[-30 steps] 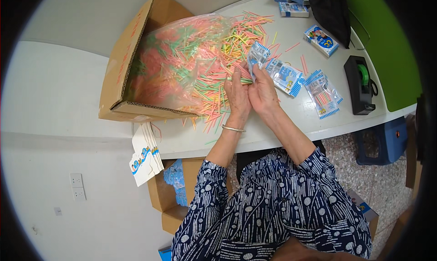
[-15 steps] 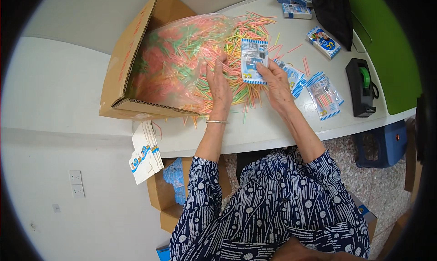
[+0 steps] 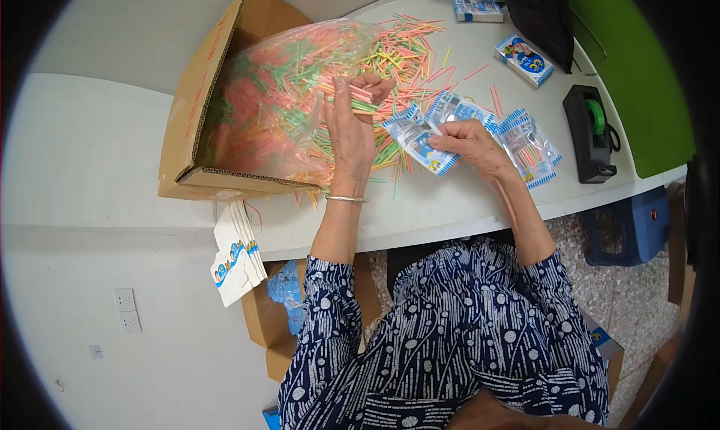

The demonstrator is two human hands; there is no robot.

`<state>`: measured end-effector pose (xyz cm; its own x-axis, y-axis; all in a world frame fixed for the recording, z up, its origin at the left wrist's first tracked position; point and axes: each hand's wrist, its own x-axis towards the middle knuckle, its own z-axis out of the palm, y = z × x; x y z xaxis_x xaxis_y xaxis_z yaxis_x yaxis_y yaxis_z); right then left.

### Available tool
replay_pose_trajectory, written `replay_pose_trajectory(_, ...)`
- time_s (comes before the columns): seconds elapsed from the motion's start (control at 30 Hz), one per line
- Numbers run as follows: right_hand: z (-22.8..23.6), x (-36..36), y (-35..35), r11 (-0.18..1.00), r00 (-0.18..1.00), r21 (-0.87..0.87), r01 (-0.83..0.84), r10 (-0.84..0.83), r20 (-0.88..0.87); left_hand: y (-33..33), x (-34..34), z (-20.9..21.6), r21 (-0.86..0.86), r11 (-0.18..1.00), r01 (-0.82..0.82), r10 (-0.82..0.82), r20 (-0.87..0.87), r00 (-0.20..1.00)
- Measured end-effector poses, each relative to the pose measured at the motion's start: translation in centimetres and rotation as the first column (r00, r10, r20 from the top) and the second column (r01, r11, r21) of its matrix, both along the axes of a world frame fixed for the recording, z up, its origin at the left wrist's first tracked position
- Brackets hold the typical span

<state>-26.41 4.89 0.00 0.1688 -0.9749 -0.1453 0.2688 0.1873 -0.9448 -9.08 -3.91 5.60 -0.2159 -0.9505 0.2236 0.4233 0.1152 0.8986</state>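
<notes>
My left hand (image 3: 349,137), with a bangle at its wrist, is curled palm up around a small bunch of thin coloured sticks (image 3: 360,98), pink and green. It hovers over a loose pile of the same sticks (image 3: 409,51), beside the clear plastic bag (image 3: 277,92). To the right, my right hand (image 3: 480,151) pinches a flat blue-and-white plastic packet (image 3: 418,139) by its right side, tilted. Whether its mouth is open I cannot tell. Just beyond lies another such packet (image 3: 459,109), and a packet with sticks showing inside (image 3: 528,146) rests right of my right hand.
A cardboard box (image 3: 187,92) lies on its side at left, with the bag of sticks spilling from it. A black tape dispenser (image 3: 585,141), a small printed carton (image 3: 525,59) and a black cloth bag (image 3: 541,17) stand at right. Folded white cartons (image 3: 238,257) hang at the table's front edge.
My left hand has turned palm up and now holds a bunch of sticks. My right hand has lowered its packet toward me and tilted it.
</notes>
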Motion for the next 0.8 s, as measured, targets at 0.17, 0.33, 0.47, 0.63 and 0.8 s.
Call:
replay_pose_trajectory(0.17,-1.4,-0.9,-0.3,0.998,0.997,0.004,-0.066,0.066,-0.048,1.8,-1.3,0.9,-0.001,0.999,0.033,-0.033,0.087,0.996)
replay_pose_trajectory(0.33,-1.5,-1.0,-0.2,0.994,0.995,-0.022,-0.103,0.103,-0.006,3.3,-1.5,0.5,0.057,0.996,0.069,-0.077,0.158,0.984)
replay_pose_trajectory(0.47,-2.0,-1.0,-0.1,0.995,0.995,-0.031,-0.099,0.099,0.012,4.1,-1.9,0.1,0.041,0.993,0.111,-0.116,0.167,0.979)
replay_pose_trajectory(0.63,-1.4,-0.6,0.2,0.996,0.999,-0.08,-0.034,0.034,-0.001,3.7,-0.9,-0.7,0.012,0.983,0.185,-0.182,0.263,0.948)
replay_pose_trajectory(0.8,-1.5,-0.3,0.1,0.996,1.0,-0.09,-0.017,0.017,-0.003,4.1,-1.0,-0.5,0.138,0.965,0.224,-0.245,0.164,0.955)
